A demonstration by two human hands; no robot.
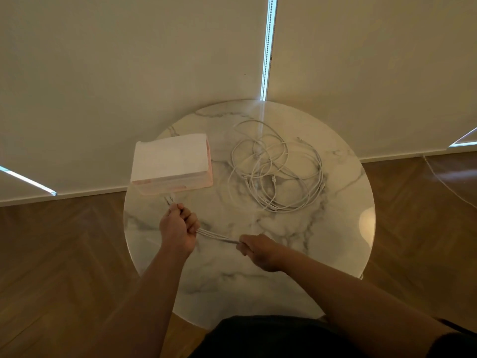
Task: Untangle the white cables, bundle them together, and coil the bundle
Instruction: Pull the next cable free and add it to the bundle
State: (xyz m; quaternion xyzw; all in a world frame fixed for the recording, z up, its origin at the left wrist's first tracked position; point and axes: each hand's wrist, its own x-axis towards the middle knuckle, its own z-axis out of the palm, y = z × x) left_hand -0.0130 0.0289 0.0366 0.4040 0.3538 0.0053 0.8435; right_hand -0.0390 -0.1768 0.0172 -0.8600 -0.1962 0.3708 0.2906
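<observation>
Left hand: left hand [179,228] is a closed fist round a bunch of white cables [276,166], thumb side up. Short connector ends stick out above the fist.
Connector ends: they reach to the near edge of the pale pink and white rectangular box [171,166]; whether they touch it cannot be told.
Right hand: right hand [255,250] has its fingers curled round the same strands, low over the near half of the table.
Span between hands: several strands run side by side, pulled straight from one fist to the other, slightly fanned at the left end.
Main cable mass: a loose tangle of overlapping loops lies on the far right part of the round white marble table [335,241], right of the box and well apart from both hands. Small plugs show among the loops.
Link from held strands to tangle: cannot be traced.
Box: sits on the table's far left part, one corner over the rim.
Surroundings: wooden herringbone floor [64,254] round the table; cream roller blinds [129,60] behind, with a bead chain [268,47] hanging in the gap between two of them.
</observation>
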